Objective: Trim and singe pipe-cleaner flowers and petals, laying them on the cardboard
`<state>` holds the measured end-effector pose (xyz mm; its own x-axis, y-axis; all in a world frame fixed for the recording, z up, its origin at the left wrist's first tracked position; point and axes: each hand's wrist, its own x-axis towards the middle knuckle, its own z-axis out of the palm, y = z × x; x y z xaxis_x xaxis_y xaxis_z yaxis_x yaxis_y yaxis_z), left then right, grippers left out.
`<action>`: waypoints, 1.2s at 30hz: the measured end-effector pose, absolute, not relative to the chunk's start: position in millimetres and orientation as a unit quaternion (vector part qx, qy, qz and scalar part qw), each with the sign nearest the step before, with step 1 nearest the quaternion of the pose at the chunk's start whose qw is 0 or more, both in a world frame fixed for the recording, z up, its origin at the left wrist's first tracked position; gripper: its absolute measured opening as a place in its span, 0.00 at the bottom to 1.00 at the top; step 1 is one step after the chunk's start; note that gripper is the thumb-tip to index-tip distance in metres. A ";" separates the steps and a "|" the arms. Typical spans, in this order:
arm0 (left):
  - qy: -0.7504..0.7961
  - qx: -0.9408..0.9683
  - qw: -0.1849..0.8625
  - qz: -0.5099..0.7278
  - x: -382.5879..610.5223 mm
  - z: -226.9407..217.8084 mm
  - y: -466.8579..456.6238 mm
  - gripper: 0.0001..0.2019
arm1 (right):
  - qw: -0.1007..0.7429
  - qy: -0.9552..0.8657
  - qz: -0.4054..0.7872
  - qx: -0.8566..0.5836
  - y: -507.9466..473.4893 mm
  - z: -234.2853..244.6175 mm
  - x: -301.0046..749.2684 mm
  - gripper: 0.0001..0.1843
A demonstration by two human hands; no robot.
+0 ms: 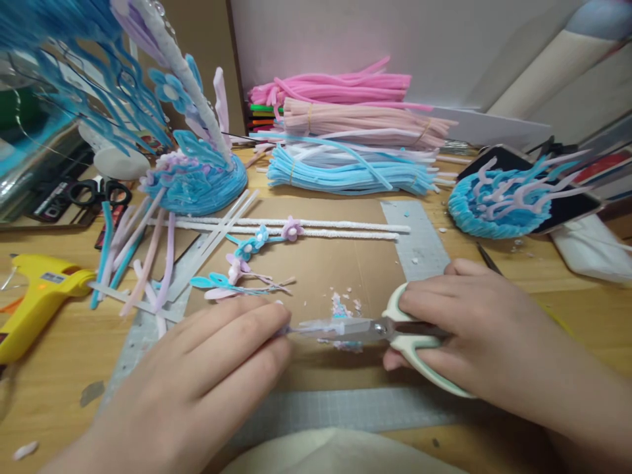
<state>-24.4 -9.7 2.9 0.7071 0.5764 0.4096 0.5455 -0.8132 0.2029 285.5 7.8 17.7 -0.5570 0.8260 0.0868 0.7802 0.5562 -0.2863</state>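
My right hand (449, 316) grips a pair of scissors (402, 329) with pale green-white handles, their blades pointing left. Between the fingertips of my left hand (227, 355) is a thin pale lilac pipe cleaner (299, 328), mostly hidden by the fingers. Its free end lies along the scissor blades. Below the blades, pink and blue fuzz trimmings (340, 306) are scattered on a cardboard sheet (336, 263). Just beyond my left hand lie small pipe-cleaner flowers (234, 270) and leaf loops (217, 282) with twisted stems. Two white fuzzy stems (345, 226) carry blue and purple flowers beside them.
At left are a yellow glue gun (44, 283), black scissors (99, 192) and loose pipe cleaners (141, 263). Bundled pink and blue pipe cleaners (345, 171) lie at the back. A blue fuzzy base (494, 204) rests on a phone (577, 204); a tall blue piece (202, 184) stands back left.
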 end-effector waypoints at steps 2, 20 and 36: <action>0.296 0.926 0.035 0.232 -24.4 2.7 -10.7 0.19 | 0.104 -0.875 0.106 -0.460 8.3 17.6 284.5 0.21; 0.304 0.925 0.037 0.223 -17.8 6.9 -11.5 0.20 | 0.094 -0.884 0.068 -0.452 5.2 19.0 286.5 0.20; 0.319 0.923 0.044 0.213 -19.5 7.5 -14.9 0.20 | 0.090 -0.881 0.092 -0.456 5.4 17.5 283.8 0.19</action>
